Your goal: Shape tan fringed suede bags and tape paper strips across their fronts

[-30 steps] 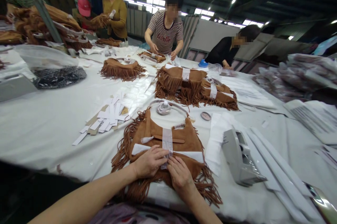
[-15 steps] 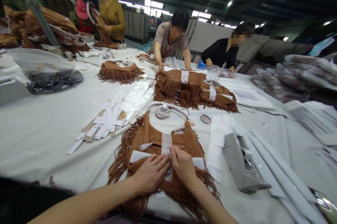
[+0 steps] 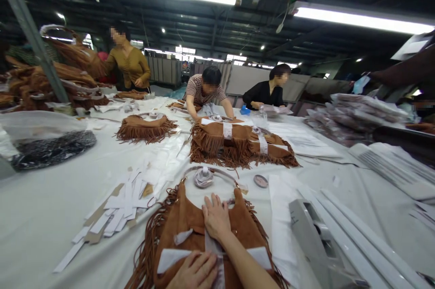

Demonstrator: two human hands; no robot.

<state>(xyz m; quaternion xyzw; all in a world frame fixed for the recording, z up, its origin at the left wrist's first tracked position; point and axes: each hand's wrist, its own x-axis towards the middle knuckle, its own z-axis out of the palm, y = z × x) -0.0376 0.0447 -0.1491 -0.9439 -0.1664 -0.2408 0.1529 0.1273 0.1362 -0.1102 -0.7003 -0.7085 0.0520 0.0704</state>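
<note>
A brown suede bag (image 3: 190, 216) with long fringes lies flat on the white-covered table before me. Its handle loops toward the far side, with a wrapped coil (image 3: 203, 179) inside the loop. White paper shows across the lower front, and a translucent strip runs down the middle. My right hand (image 3: 217, 219) lies flat near the bag's top edge over the strip, fingers stretched. Lower down, my left hand (image 3: 197, 271) rests on the bag beside the strip, fingers extended and partly cut off by the frame.
Paper strips (image 3: 125, 203) lie to the left. A grey tape dispenser (image 3: 322, 243), a tape roll (image 3: 261, 181) and long white strips lie to the right. Beyond are fringed bags (image 3: 220, 139), wrapped stacks (image 3: 356, 117) and several people across the table.
My right hand has moved from the middle of the strip up to the bag's top edge and opened out. The view has tilted upward. A person at the far left has swung a bag leftward.
</note>
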